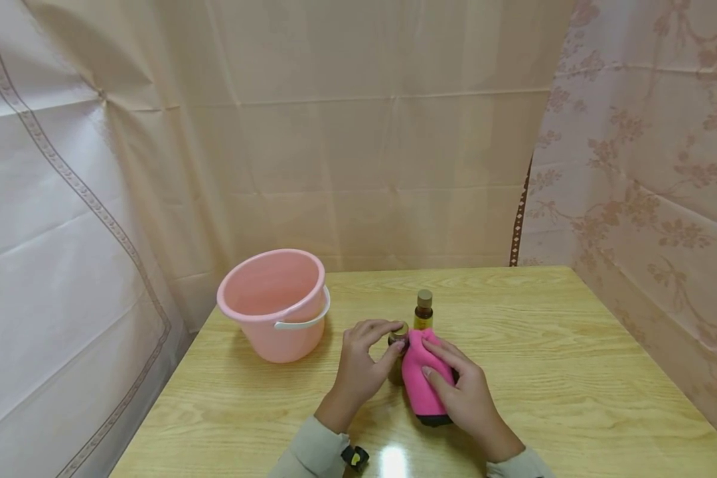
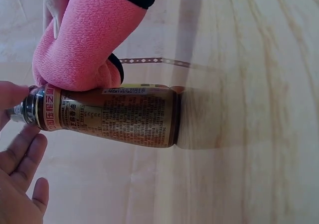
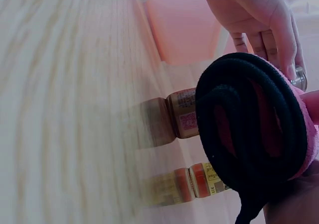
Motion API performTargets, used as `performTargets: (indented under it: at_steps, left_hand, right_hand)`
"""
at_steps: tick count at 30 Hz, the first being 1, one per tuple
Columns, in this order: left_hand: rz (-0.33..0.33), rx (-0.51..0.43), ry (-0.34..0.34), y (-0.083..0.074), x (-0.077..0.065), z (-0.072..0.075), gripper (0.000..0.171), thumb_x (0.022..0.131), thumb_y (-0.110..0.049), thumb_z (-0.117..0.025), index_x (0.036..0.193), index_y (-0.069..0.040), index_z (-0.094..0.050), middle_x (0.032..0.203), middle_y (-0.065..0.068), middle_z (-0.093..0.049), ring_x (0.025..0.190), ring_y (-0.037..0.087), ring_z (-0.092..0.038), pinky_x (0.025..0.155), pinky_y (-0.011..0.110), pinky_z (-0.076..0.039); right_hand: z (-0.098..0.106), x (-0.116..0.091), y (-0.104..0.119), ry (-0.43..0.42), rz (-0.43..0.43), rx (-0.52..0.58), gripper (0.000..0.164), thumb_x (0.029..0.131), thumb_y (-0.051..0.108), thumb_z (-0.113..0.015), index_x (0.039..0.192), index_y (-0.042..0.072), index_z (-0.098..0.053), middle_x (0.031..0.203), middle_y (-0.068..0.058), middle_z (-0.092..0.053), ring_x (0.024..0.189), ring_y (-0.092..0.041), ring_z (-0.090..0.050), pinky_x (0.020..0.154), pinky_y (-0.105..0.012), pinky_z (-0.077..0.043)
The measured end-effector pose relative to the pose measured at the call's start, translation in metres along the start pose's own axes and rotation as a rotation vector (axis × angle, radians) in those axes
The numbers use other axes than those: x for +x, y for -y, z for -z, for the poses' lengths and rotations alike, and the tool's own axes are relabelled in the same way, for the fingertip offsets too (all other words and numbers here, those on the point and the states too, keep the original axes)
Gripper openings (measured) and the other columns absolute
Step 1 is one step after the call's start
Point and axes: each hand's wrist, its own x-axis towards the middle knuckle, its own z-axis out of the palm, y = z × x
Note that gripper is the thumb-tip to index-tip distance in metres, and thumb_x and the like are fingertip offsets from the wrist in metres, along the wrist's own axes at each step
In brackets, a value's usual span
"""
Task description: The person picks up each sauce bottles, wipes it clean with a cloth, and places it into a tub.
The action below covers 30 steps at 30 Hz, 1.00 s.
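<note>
My left hand (image 1: 358, 365) pinches a dark bottle (image 2: 119, 114) at its capped neck, thumb on one side and index finger on the other. The bottle stands upright on the table, with a brown label covered in small print. My right hand (image 1: 466, 395) grips a folded pink cloth (image 1: 423, 382) with dark trim. In the left wrist view the cloth lies against the bottle's upper side, just below the neck. Rolled layers of the cloth's dark edge (image 3: 249, 59) show in the right wrist view. Just behind stands a second bottle (image 1: 423, 315) with a gold cap and yellow label, partly hidden by the cloth.
A pink bucket (image 1: 283, 338) with a white handle (image 1: 301, 324) stands at the left of the wooden table (image 1: 544, 358). Beige curtains (image 1: 364, 146) hang behind the table, and a floral curtain (image 1: 663, 199) hangs on the right.
</note>
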Motion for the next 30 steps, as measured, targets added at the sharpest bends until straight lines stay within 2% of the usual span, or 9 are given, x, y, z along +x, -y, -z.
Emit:
performTargets:
  at_steps: [6, 14, 22, 30]
  left_hand:
    - [0.019, -0.031, 0.007, 0.0004, -0.0009, -0.0003, 0.031, 0.092, -0.02, -0.08, 0.122, -0.021, -0.076, 0.117, -0.004, -0.072, 0.112, 0.016, -0.065, 0.099, 0.056, -0.041]
    - [0.037, -0.019, 0.004, 0.0, -0.0016, -0.0004, 0.031, 0.092, -0.023, -0.081, 0.122, -0.022, -0.077, 0.116, -0.002, -0.067, 0.109, 0.015, -0.062, 0.096, 0.052, -0.038]
    - [0.064, -0.013, 0.018, -0.0033, -0.0011, 0.0002, 0.031, 0.092, -0.024, -0.081, 0.123, -0.024, -0.077, 0.115, -0.003, -0.068, 0.112, 0.015, -0.062, 0.098, 0.052, -0.039]
    - [0.072, -0.006, 0.03, -0.0052, 0.0001, 0.0004, 0.031, 0.093, -0.024, -0.08, 0.123, -0.023, -0.077, 0.115, -0.004, -0.069, 0.113, 0.015, -0.062, 0.099, 0.051, -0.039]
  right_hand:
    - [0.0001, 0.0019, -0.0021, 0.008, -0.048, -0.037, 0.045, 0.097, 0.011, -0.072, 0.14, 0.024, -0.066, 0.158, -0.009, -0.049, 0.139, -0.032, -0.052, 0.098, -0.034, -0.053]
    - [-0.0002, 0.0024, -0.0016, 0.02, -0.09, -0.075, 0.044, 0.097, 0.011, -0.073, 0.138, 0.023, -0.067, 0.156, -0.009, -0.051, 0.138, -0.033, -0.054, 0.097, -0.033, -0.053]
    - [-0.0013, 0.0023, -0.001, 0.039, -0.166, -0.094, 0.046, 0.095, 0.008, -0.074, 0.137, 0.024, -0.069, 0.155, -0.005, -0.053, 0.136, -0.031, -0.056, 0.095, -0.032, -0.054]
    - [-0.0018, 0.0023, -0.0015, 0.052, -0.193, -0.152, 0.045, 0.094, 0.008, -0.074, 0.136, 0.021, -0.069, 0.155, -0.009, -0.053, 0.141, -0.032, -0.052, 0.104, -0.043, -0.05]
